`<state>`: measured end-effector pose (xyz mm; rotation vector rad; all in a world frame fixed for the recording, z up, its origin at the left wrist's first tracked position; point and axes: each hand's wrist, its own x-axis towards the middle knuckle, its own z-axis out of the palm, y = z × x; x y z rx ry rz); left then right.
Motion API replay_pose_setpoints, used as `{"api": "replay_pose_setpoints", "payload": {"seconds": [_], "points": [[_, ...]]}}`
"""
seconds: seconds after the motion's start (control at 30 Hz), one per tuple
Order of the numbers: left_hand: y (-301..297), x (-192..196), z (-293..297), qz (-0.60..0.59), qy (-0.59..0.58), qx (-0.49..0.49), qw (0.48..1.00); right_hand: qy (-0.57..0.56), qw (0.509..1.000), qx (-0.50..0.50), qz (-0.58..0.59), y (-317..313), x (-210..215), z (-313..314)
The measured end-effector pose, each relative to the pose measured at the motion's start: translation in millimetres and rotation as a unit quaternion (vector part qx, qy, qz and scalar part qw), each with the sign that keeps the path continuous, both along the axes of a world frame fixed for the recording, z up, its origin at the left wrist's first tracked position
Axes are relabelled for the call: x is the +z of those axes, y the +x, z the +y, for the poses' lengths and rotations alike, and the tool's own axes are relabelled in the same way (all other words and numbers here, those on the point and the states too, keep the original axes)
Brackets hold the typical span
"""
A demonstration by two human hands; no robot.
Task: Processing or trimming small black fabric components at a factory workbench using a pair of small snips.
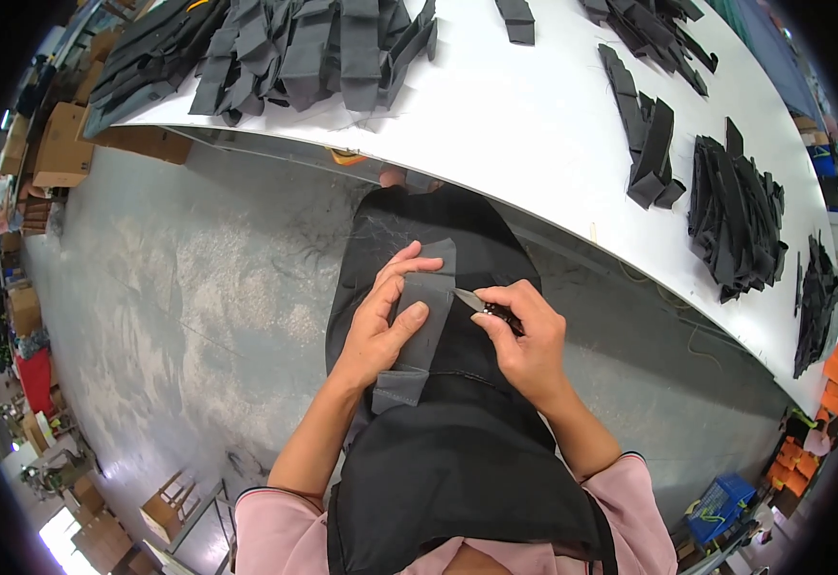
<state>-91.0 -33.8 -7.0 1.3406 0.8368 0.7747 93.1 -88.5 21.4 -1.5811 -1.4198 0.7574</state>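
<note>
A dark grey fabric strip, folded and stitched near its ends, lies lengthwise over the black apron on my lap. My left hand is closed on the strip, its thumb pressed on top and its fingers across the upper part. In my right hand is a pair of thread snips with pointed silver blades and a dark handle, mostly covered by the fingers. The tip of the snips meets the strip's right edge, just beside my left fingers. Whether a thread lies between the blades is too small to tell.
Ahead stands a white table whose near edge slants down to the right. On it lie a heap of dark strips, a bundled stack and loose strips. Cardboard boxes stand left; a blue crate sits lower right.
</note>
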Motion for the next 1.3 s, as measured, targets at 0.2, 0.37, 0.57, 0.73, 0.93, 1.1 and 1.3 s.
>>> {"api": "replay_pose_setpoints", "payload": {"seconds": [0.2, 0.37, 0.57, 0.73, 0.93, 1.1, 1.3], "points": [[-2.2, -2.1, -2.0, 0.002, 0.003, -0.008, 1.0, -0.027, 0.998, 0.054, 0.002, 5.0, -2.2, 2.5], [-4.5, -5.5, 4.6, 0.015, 0.032, -0.015, 0.999, -0.017, 0.997, 0.067, 0.025, 0.1, 5.7, 18.2], [12.5, 4.1, 16.2, 0.043, 0.089, -0.049, 0.994, 0.03, 0.996, 0.074, -0.048, 12.6, 6.9, 20.4], [1.1, 0.3, 10.0, 0.048, 0.06, -0.022, 0.997, -0.013, 0.996, 0.084, -0.008, 4.2, -0.2, 17.2], [14.9, 9.2, 6.7, 0.004, 0.03, -0.061, 0.998, 0.003, 0.998, 0.055, -0.029, 9.8, -5.2, 2.6], [23.2, 12.8, 7.7, -0.028, 0.008, -0.073, 0.997, -0.004, 0.995, 0.008, 0.097, 11.8, -1.0, -3.7], [47.7, 8.7, 16.7, -0.003, 0.037, 0.079, 0.996, -0.037, 0.952, -0.043, 0.302, 13.8, -9.6, -0.5]]}}
